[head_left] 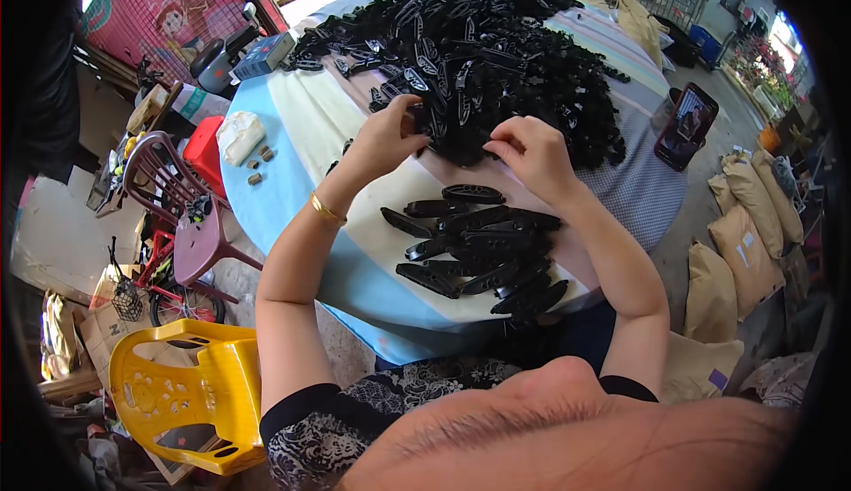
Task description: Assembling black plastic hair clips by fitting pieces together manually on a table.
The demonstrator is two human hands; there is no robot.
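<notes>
both hands are working at the near edge of the big heap of black plastic parts [496,57]: the left hand [390,132] is pinching one part with curled fingers, and the right hand [530,152] is closing narrow on another. these pieces are looking light, stiff and smooth, best to take by the long edges.

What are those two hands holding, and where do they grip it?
Both the left hand and right hand reach into the near edge of the big pile of black plastic parts; whether either grips a piece cannot be told, since the fingertips are hidden.
</notes>
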